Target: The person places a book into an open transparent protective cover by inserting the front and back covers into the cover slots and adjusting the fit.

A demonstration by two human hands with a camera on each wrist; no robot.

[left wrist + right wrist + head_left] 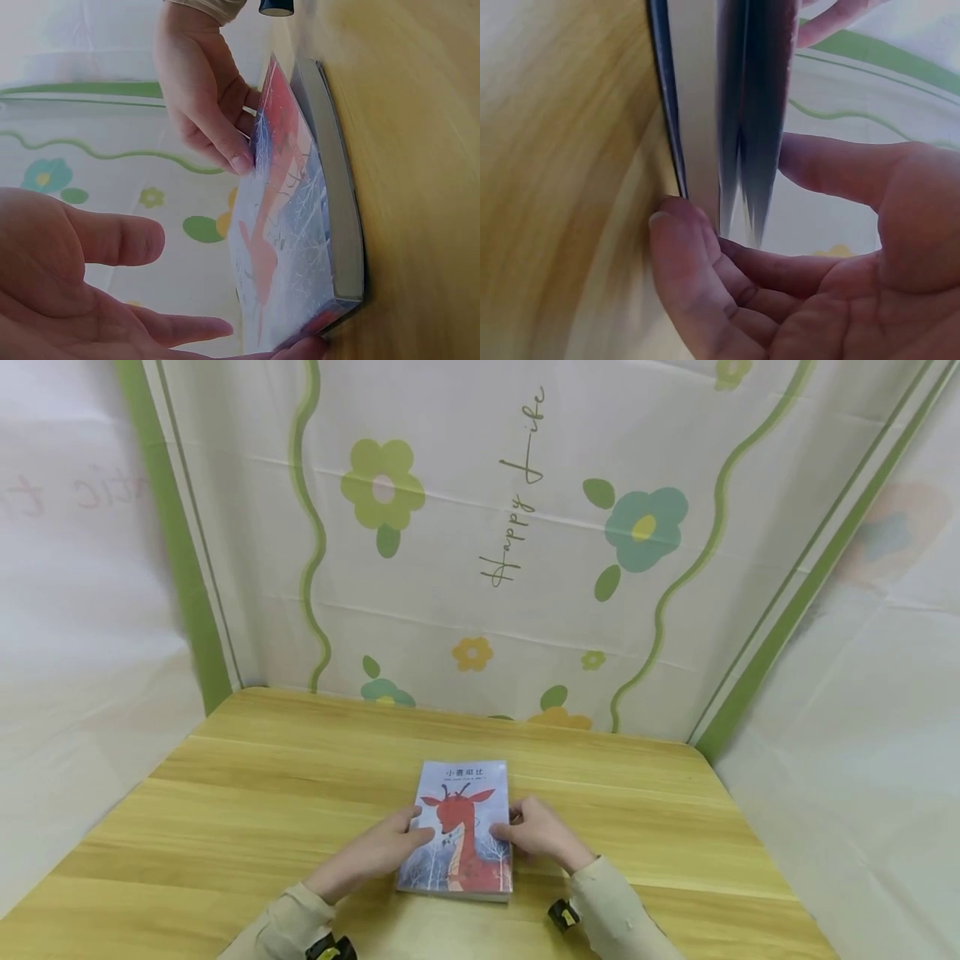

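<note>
A paperback book with a red deer on its pale blue cover lies on the wooden table, face up. My right hand pinches the book's right side, thumb on the front cover and fingers at the page edge. In the right wrist view, the front cover stands a little apart from the page block. At the opposite side, my left hand touches the book's edge with extended fingers. Its thumb stands off the cover in the left wrist view.
The wooden table reaches back to a hanging white cloth printed with flowers and green wavy lines. More pale cloth hangs at the left and right sides. Dark wrist devices sit by both sleeves.
</note>
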